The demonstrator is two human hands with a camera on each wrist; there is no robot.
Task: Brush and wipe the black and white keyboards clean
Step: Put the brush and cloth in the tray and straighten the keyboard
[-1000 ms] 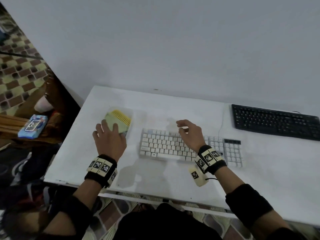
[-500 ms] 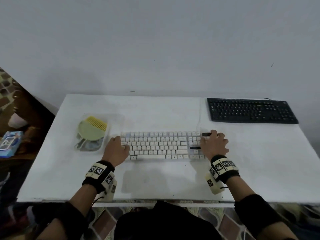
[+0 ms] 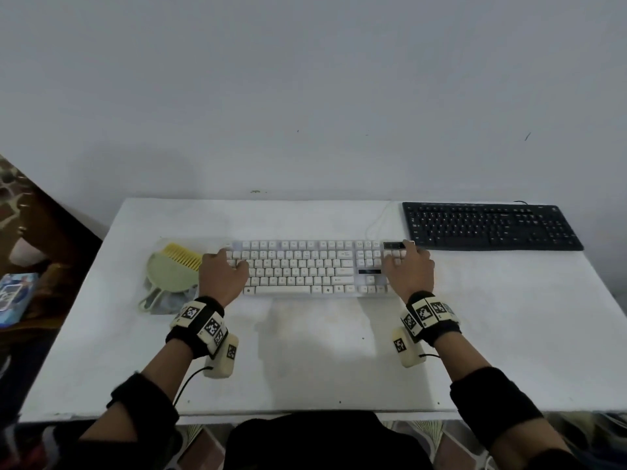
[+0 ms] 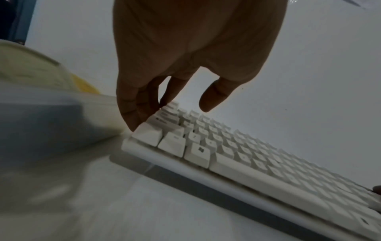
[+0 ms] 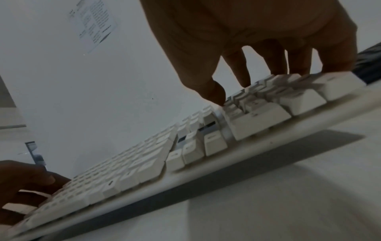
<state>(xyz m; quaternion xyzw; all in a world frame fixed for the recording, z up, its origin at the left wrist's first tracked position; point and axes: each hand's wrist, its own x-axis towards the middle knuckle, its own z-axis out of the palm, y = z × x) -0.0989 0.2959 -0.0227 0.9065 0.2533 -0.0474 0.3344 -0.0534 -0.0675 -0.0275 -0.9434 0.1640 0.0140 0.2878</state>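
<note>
White keys fill the middle of the table (image 3: 509, 317), where the white keyboard (image 3: 305, 269) lies lengthwise, a little back from the near edge. The left hand (image 3: 222, 274) sits at its left end, palm down, wrist raised off the table; in the left wrist view its fingers (image 4: 134, 112) curl downward along the end of the keyboard, tips touching the outermost keys, while the thumb hangs free above the key rows. The right hand (image 3: 410, 273) covers the number pad at the right end, also palm down with the forearm angled in from the near right. In the right wrist view its fingers (image 5: 239, 71) are spread slightly apart and bent down onto the keys, the thumb tip touching a key; that end of the keyboard looks tilted with a shadow beneath it, though whether it is lifted I cannot tell. Just beside the left hand lies a green-and-yellow brush (image 3: 173, 271). Farther back at the right, well apart from both hands, rests the black keyboard (image 3: 488, 227).
</note>
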